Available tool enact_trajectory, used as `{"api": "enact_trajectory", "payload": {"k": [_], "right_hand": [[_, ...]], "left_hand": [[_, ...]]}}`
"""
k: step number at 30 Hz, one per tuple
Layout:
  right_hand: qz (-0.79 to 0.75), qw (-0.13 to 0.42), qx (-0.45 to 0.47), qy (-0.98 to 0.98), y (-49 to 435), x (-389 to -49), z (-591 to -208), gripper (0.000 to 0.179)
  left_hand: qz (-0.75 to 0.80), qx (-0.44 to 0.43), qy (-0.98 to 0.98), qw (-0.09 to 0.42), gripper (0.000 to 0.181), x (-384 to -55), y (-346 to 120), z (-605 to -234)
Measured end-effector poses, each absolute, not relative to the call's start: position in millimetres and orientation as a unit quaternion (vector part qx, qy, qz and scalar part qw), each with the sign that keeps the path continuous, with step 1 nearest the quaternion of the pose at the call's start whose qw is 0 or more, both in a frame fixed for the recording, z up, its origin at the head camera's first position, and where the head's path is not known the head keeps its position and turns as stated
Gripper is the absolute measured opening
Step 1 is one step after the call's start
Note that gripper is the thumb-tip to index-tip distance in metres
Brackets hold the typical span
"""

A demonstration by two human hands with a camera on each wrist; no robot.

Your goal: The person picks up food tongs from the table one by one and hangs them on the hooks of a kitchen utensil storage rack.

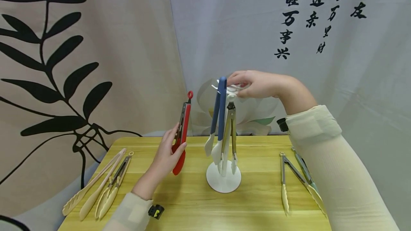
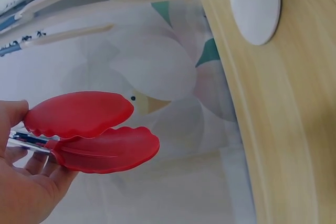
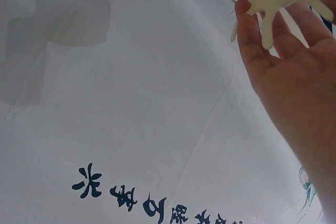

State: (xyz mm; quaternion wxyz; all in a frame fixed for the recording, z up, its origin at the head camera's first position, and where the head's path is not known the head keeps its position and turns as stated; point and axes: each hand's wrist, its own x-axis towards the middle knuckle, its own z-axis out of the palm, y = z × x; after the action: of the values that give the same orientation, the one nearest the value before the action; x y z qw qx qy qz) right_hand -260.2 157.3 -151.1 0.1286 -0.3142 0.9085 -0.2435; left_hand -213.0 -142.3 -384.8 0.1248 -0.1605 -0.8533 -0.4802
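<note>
My left hand [image 1: 167,150] grips red tongs [image 1: 184,126] by their middle, upright and left of the stand. In the left wrist view, the two scalloped red heads [image 2: 84,114] lie close together. With curled fingers my right hand [image 1: 261,84] holds the pronged top [image 3: 273,3] of a white stand [image 1: 212,180] standing on the table. Blue-handled tongs [image 1: 222,104] with white heads hang from the stand's left front. Olive-handled tongs [image 1: 233,127] hang at its right front. My fingers hide part of the hook ring.
On the table [image 1: 192,206], cream tongs [image 1: 74,201] and metal tongs with cream tips [image 1: 109,202] lie at the left. At the right lie spread cream-tipped metal tongs [image 1: 284,195] and teal-tipped tongs [image 1: 304,168], partly behind my right sleeve [image 1: 337,174]. A printed curtain [image 1: 224,27] hangs behind.
</note>
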Motion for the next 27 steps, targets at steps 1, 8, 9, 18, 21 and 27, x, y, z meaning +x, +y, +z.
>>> {"api": "enact_trajectory", "payload": {"k": [1,8,9,18,21,27], "right_hand": [[-0.244,0.130,-0.314,0.908,157,-260,-151,0.044],[-0.242,0.131,-0.321,0.906,156,-261,-149,0.045],[-0.241,0.131,-0.321,0.906,156,-261,-149,0.045],[-0.241,0.138,-0.333,0.901,156,-262,-148,0.046],[-0.241,0.139,-0.338,0.899,156,-263,-148,0.046],[-0.247,0.143,-0.345,0.894,158,-265,-148,0.047]], "left_hand": [[-0.482,-0.164,-0.852,0.126,0.071,-213,-141,-384],[-0.492,-0.181,-0.842,0.126,0.070,-212,-135,-378],[-0.493,-0.184,-0.841,0.127,0.070,-212,-134,-377],[-0.496,-0.210,-0.830,0.146,0.071,-214,-129,-371],[-0.496,-0.213,-0.828,0.148,0.070,-214,-126,-367],[-0.502,-0.214,-0.826,0.141,0.071,-212,-121,-361]]}}
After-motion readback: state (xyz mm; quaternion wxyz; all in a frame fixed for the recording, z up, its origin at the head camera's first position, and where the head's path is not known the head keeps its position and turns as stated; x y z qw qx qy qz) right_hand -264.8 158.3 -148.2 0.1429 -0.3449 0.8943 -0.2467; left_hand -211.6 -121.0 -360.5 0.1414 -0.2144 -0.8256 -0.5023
